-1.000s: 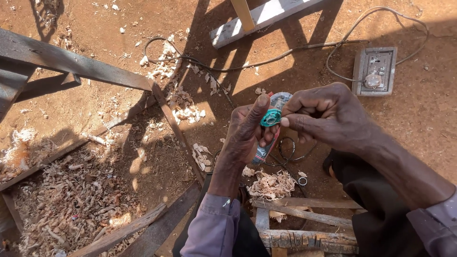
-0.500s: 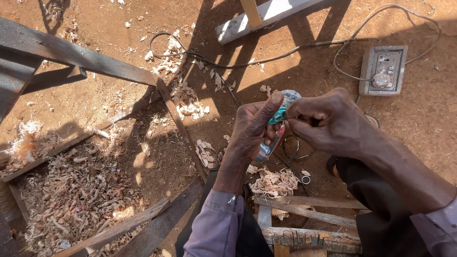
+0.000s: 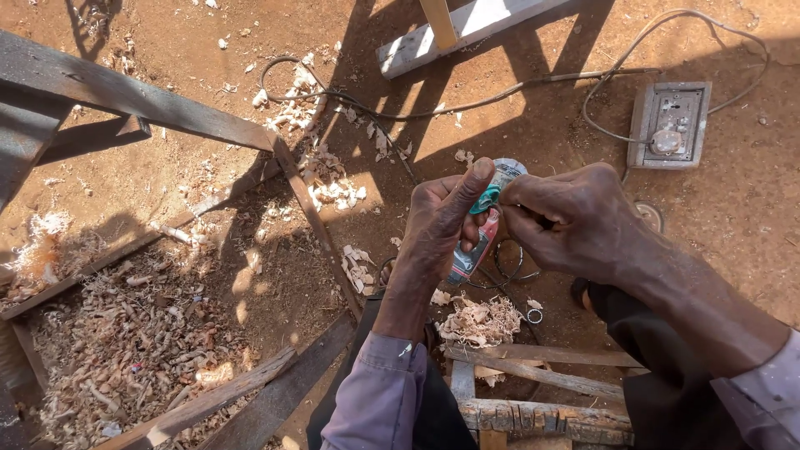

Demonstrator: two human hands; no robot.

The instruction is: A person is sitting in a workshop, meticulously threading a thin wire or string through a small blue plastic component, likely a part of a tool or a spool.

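Gripping a small tube [image 3: 479,237] near the middle of the view, the left hand [image 3: 442,225] wraps its fingers round the red and white body, thumb lying up along the green neck. The right hand [image 3: 575,221], coming in from three o'clock, has its fingertips pressed together at the tube's top end; whether they pinch a cap or the nozzle I cannot tell, since the knuckles hide it. By the look of it the step in hand is opening or working the tip, and the next move would call for a steady hold below and a careful twist or pull above.

At six o'clock, closest in, rough wooden slats [image 3: 533,375] carry a heap of wood shavings [image 3: 479,321]. At eight o'clock more shavings lie inside a timber frame [image 3: 208,125] on the red earth. Farther off, at one o'clock, a socket box [image 3: 671,125] sits on the ground with its cable [image 3: 500,96] trailing toward eleven o'clock.
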